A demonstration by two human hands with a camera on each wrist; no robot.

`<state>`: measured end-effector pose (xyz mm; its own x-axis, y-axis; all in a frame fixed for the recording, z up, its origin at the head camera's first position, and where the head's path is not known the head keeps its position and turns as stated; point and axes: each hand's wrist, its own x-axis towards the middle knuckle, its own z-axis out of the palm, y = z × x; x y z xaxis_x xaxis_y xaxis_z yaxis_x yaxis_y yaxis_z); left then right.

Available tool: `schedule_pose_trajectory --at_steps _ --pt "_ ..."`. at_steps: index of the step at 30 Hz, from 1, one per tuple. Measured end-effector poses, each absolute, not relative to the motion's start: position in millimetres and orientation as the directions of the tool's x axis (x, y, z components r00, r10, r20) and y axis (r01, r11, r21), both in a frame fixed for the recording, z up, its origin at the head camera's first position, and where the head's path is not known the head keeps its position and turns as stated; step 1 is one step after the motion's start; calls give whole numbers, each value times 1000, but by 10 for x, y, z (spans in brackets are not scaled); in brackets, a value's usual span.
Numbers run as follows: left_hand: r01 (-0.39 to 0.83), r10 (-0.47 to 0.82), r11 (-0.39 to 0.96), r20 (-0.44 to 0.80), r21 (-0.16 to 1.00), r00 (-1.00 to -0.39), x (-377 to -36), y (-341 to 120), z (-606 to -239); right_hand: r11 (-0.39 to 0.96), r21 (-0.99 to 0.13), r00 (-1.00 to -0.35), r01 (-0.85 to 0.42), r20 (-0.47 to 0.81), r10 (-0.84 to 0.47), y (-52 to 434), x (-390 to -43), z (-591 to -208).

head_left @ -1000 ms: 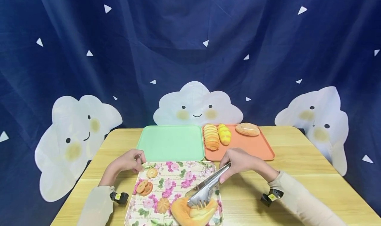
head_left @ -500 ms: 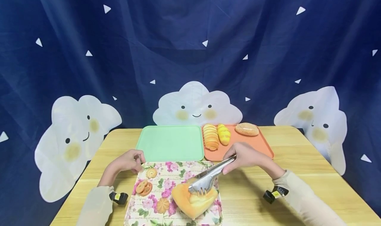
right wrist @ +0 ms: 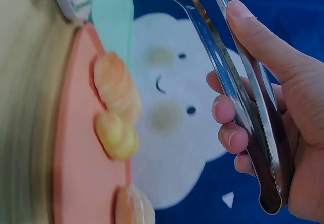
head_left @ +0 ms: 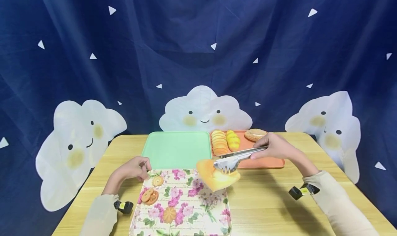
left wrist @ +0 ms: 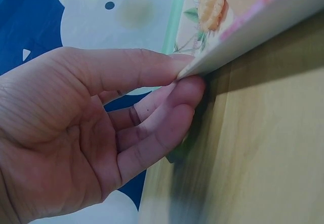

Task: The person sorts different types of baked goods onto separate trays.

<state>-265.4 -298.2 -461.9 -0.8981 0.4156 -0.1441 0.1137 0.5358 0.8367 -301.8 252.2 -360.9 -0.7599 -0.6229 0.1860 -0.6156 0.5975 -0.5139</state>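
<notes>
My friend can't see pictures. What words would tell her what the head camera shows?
A person's right hand squeezes metal tongs that hold a wedge of orange bread above the wooden table, between a flowered tray and an orange tray. The left hand pinches the flowered tray's far left corner.

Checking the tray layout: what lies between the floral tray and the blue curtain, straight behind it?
In the head view, the green tray, bare, lies behind the floral tray.

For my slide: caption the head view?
Right hand lifts orange bread with metal tongs; left hand holds floral tray.
</notes>
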Motion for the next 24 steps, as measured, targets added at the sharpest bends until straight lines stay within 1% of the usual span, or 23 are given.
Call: schedule_pose_trajectory --at_steps 4,8,13,21,24 --pt "117 417 535 -141 837 -898 -2647 -2993 -4621 650 -517 -812 -557 176 -556 2699 -3066 -3548" --pt "117 415 535 -140 837 -899 -2638 -2991 -4613 689 -512 -848 -512 175 -500 2881 -3116 -3512" --pt "105 410 529 -146 842 -900 -2617 -2980 -4600 737 -516 -892 -437 143 -429 3110 -3166 -3478" --pt "99 426 502 -146 859 -893 -2614 -2981 -4598 768 -520 -922 -374 114 -371 3432 -3244 -3472" --pt "102 429 503 -145 858 -892 -2620 -2989 -4607 795 -497 -934 -348 108 -341 3523 -3267 -3476"
